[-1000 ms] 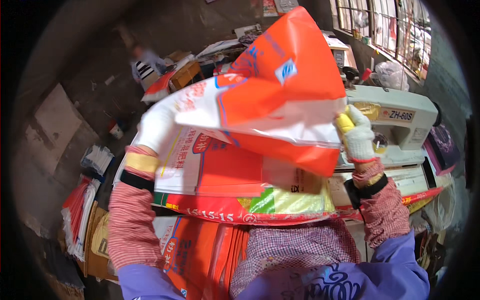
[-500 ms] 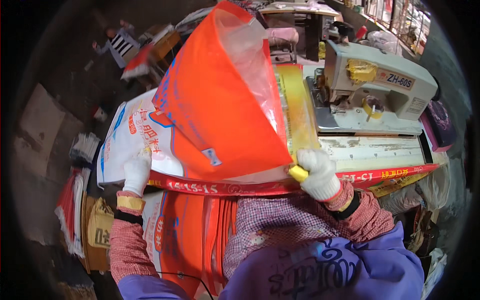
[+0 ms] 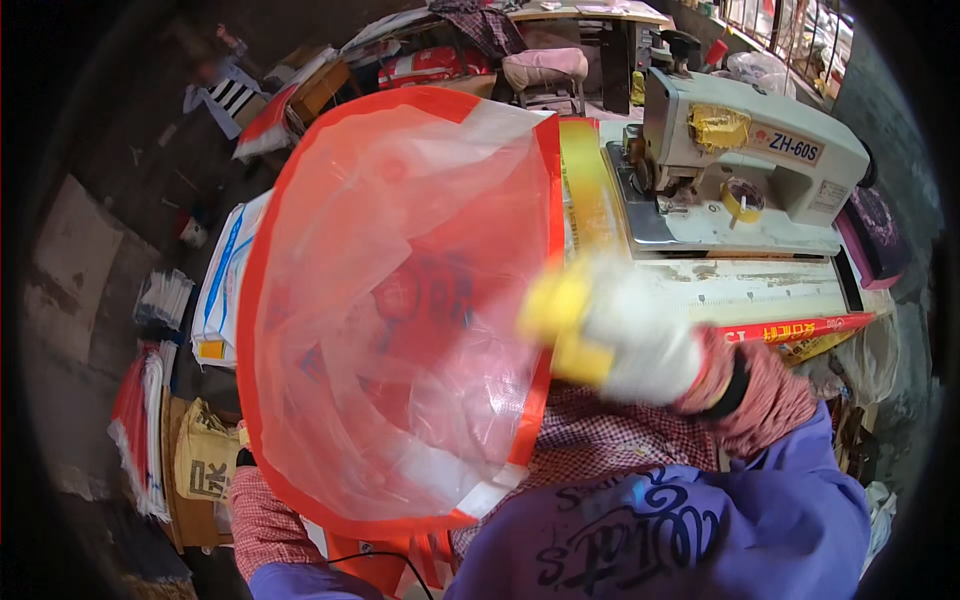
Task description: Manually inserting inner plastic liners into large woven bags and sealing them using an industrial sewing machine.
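An orange woven sack with a clear plastic liner (image 3: 400,320) gapes open toward me, its round mouth filling the middle of the view. My right hand (image 3: 620,335), in a white and yellow glove and blurred by motion, grips the sack's right rim. My left hand is hidden behind the sack; only its checked sleeve (image 3: 265,515) shows below the lower rim. Beyond the sack stands a beige industrial sewing machine (image 3: 760,165) on its worn table (image 3: 740,285).
A white printed sack (image 3: 225,280) lies left of the open one. Stacks of flat sacks (image 3: 140,430) and a yellowish bag (image 3: 205,460) crowd the floor at the left. A padded stool (image 3: 545,70) and a cluttered desk stand behind.
The sack has swung from showing its folded orange side to showing its open mouth. My right hand rose from the sack's lower edge to its right rim. My left hand went out of sight.
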A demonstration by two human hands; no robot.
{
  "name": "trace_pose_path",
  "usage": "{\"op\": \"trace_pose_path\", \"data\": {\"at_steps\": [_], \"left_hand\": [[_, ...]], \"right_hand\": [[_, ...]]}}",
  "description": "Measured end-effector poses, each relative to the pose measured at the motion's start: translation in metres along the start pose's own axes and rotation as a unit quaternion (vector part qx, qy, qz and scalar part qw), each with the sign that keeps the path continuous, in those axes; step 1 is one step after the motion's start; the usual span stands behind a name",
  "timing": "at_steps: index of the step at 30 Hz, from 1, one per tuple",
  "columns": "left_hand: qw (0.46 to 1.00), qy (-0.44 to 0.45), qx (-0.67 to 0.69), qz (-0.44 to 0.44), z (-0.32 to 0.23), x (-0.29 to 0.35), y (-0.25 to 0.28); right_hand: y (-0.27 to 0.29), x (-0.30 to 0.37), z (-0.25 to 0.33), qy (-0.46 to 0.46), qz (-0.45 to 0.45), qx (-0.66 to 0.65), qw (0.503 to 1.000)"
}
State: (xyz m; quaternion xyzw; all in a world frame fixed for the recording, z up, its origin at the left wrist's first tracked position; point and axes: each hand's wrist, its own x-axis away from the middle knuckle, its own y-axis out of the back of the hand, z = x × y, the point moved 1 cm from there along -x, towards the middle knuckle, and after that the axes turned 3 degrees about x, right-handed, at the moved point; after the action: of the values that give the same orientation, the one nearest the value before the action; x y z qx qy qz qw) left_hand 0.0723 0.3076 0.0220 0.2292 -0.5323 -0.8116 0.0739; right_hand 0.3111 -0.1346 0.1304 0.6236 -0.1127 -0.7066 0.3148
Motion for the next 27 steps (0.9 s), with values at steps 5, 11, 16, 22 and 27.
{"op": "trace_pose_path", "data": {"at_steps": [5,11,16,22,27], "left_hand": [[0.993,-0.028,-0.111,0.018,-0.008,0.001,-0.003],[0.996,0.033,-0.061,0.057,0.001,0.009,0.003],[0.983,0.025,-0.156,0.090,0.032,0.015,0.005],[0.943,0.079,-0.091,0.311,0.014,-0.038,0.037],[0.909,-0.053,0.406,0.077,-0.130,-0.090,0.093]], "right_hand": [[0.027,-0.077,-0.082,-0.031,-0.027,0.257,0.966],[0.018,-0.063,-0.127,-0.150,0.054,0.325,0.932],[0.023,0.003,-0.149,-0.443,0.207,0.259,0.833],[-0.007,0.057,-0.113,-0.408,0.235,0.071,0.880],[-0.063,0.065,-0.080,-0.228,0.321,0.169,0.904]]}}
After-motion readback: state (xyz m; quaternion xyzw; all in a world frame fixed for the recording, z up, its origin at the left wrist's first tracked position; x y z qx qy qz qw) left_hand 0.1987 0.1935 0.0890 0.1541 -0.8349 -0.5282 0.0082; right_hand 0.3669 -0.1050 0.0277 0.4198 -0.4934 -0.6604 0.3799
